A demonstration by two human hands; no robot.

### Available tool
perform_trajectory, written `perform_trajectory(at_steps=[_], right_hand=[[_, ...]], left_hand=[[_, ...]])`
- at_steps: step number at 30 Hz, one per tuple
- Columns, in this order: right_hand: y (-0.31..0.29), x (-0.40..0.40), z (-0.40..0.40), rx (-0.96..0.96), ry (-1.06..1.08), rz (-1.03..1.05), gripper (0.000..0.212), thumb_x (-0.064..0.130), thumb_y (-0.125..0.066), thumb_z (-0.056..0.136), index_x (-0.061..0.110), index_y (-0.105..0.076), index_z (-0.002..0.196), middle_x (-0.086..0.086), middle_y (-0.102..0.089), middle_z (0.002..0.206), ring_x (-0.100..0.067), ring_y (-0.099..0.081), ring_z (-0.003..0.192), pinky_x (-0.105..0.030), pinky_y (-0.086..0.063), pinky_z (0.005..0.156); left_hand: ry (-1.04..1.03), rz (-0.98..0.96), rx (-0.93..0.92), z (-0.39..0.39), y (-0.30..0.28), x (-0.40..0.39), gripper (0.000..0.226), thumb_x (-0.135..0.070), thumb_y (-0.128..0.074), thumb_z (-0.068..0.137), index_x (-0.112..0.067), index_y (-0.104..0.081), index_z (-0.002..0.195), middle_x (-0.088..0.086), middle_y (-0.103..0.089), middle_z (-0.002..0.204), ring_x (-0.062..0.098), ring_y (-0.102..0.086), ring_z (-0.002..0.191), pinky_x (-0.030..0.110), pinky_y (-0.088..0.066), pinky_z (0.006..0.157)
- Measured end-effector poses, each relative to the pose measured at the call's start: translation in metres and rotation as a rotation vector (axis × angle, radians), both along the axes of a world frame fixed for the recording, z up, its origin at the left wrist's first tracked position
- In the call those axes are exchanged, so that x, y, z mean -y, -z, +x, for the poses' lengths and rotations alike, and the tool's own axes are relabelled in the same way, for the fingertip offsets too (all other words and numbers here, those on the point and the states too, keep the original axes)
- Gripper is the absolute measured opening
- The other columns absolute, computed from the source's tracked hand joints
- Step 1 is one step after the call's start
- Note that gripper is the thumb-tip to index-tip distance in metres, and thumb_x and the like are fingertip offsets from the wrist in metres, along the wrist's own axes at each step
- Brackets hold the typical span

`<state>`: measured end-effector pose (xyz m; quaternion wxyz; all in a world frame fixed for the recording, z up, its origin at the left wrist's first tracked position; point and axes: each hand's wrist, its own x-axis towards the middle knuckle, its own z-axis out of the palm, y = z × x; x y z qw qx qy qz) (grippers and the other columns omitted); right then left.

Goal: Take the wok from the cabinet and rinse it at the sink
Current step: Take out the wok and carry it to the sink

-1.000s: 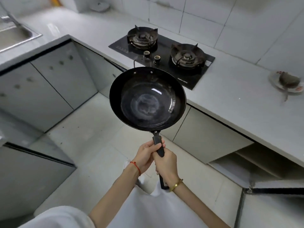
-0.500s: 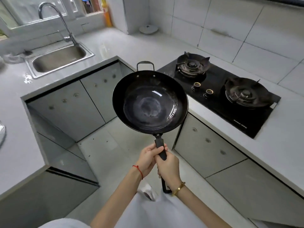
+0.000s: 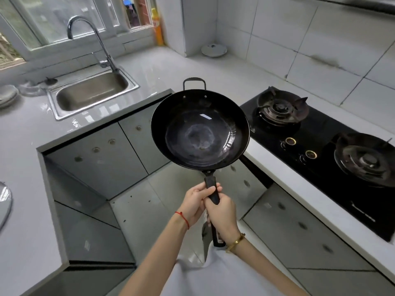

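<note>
A black wok [image 3: 200,129] with a long handle and a small loop handle at its far rim hangs in the air in front of me, level, its inside bare and shiny. Both hands grip the long handle: my left hand [image 3: 195,201] higher up, my right hand [image 3: 222,216] just below it. The steel sink [image 3: 92,92] lies in the counter at the upper left, its curved tap [image 3: 94,39] behind it. The wok is over the floor, to the right of the sink and apart from it.
A black two-burner gas hob [image 3: 320,146] lies on the counter to the right, close to the wok's rim. Grey cabinet doors [image 3: 106,159] run under the L-shaped counter. A small plate [image 3: 213,50] and a yellow bottle [image 3: 158,28] stand in the far corner. Dishes [image 3: 7,96] lie left of the sink.
My view has swung left and up: the sink and tap have come fully into sight and the hob has slid right. The wok stays gripped in both hands in front of me.
</note>
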<state>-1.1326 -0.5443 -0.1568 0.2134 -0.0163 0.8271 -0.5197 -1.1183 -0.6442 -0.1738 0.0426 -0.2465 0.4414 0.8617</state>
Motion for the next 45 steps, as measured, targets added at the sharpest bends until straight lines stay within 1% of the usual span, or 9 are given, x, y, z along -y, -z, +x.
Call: perform_trajectory(at_steps=[3,5,19,22,26,34,38,41,45], right_hand=[[-0.001,0.024,-0.037,0.082,0.012,-0.075,0.025,0.021,-0.059,0.088,0.0,-0.064,0.075,-0.009,-0.058,0.047,-0.021,-0.056,0.038,-0.027,-0.045,0.038],[-0.003,0.042,-0.065,0.115,0.009,-0.103,0.025,0.017,-0.058,0.088,-0.001,-0.061,0.071,-0.007,-0.055,0.045,-0.02,-0.054,0.036,-0.027,-0.044,0.038],[-0.023,0.148,-0.254,0.097,-0.002,-0.149,0.021,0.01,-0.053,0.091,0.005,-0.057,0.072,-0.003,-0.052,0.04,-0.017,-0.05,0.032,-0.027,-0.045,0.035],[-0.027,0.16,-0.274,0.06,0.029,-0.129,0.014,0.009,-0.052,0.092,-0.001,-0.061,0.088,0.002,-0.053,0.037,-0.013,-0.052,0.031,-0.023,-0.043,0.033],[-0.019,0.187,-0.308,0.03,0.091,-0.099,0.015,0.011,-0.052,0.092,0.003,-0.061,0.102,-0.001,-0.055,0.044,-0.012,-0.052,0.03,-0.021,-0.042,0.033],[0.0,0.249,-0.366,0.034,0.283,-0.063,0.019,0.017,-0.053,0.095,0.001,-0.062,0.094,-0.002,-0.057,0.047,-0.013,-0.056,0.034,-0.024,-0.046,0.036],[-0.001,0.292,-0.392,0.043,0.418,-0.067,0.019,0.02,-0.053,0.095,0.005,-0.062,0.091,-0.003,-0.058,0.047,-0.015,-0.057,0.036,-0.029,-0.052,0.039],[0.0,0.321,-0.413,0.046,0.526,-0.101,0.014,0.021,-0.053,0.094,0.01,-0.06,0.096,-0.006,-0.06,0.051,-0.019,-0.058,0.038,-0.035,-0.055,0.042],[0.003,0.353,-0.434,0.066,0.64,-0.086,0.017,0.021,-0.053,0.095,0.008,-0.059,0.104,-0.004,-0.061,0.056,-0.013,-0.057,0.034,-0.027,-0.049,0.038]], left_hand=[[-0.007,-0.012,0.011,-0.033,-0.008,0.021,0.028,-0.006,-0.054,0.095,0.004,-0.059,0.121,0.015,-0.068,0.112,0.021,-0.068,0.068,0.025,-0.05,0.038],[0.007,-0.04,0.01,-0.059,-0.01,0.038,0.027,-0.009,-0.055,0.095,0.001,-0.061,0.119,0.014,-0.07,0.114,0.021,-0.065,0.061,0.023,-0.044,0.032],[0.141,-0.048,-0.045,-0.254,-0.025,0.15,0.021,-0.01,-0.056,0.094,-0.002,-0.064,0.111,0.007,-0.066,0.096,0.019,-0.056,0.05,0.023,-0.044,0.031],[0.17,-0.029,-0.046,-0.278,-0.026,0.164,0.026,-0.009,-0.055,0.095,0.002,-0.061,0.118,0.008,-0.066,0.099,0.017,-0.058,0.045,0.023,-0.045,0.03],[0.22,-0.028,-0.029,-0.321,-0.018,0.189,0.031,-0.01,-0.056,0.094,0.004,-0.059,0.122,0.009,-0.066,0.105,0.017,-0.061,0.052,0.022,-0.045,0.032],[0.425,-0.002,-0.014,-0.397,-0.005,0.251,0.034,-0.008,-0.051,0.097,0.006,-0.054,0.127,0.013,-0.065,0.111,0.017,-0.068,0.064,0.023,-0.05,0.038],[0.567,-0.017,0.0,-0.439,-0.006,0.29,0.034,-0.01,-0.051,0.097,0.004,-0.056,0.127,0.011,-0.068,0.109,0.021,-0.068,0.09,0.023,-0.055,0.052],[0.669,-0.021,-0.008,-0.468,-0.007,0.315,0.034,-0.009,-0.049,0.098,0.007,-0.055,0.127,0.012,-0.064,0.108,0.02,-0.065,0.086,0.021,-0.056,0.055],[0.785,0.003,-0.021,-0.499,0.0,0.341,0.028,-0.009,-0.05,0.096,0.001,-0.06,0.121,0.011,-0.063,0.106,0.021,-0.063,0.094,0.028,-0.054,0.072]])
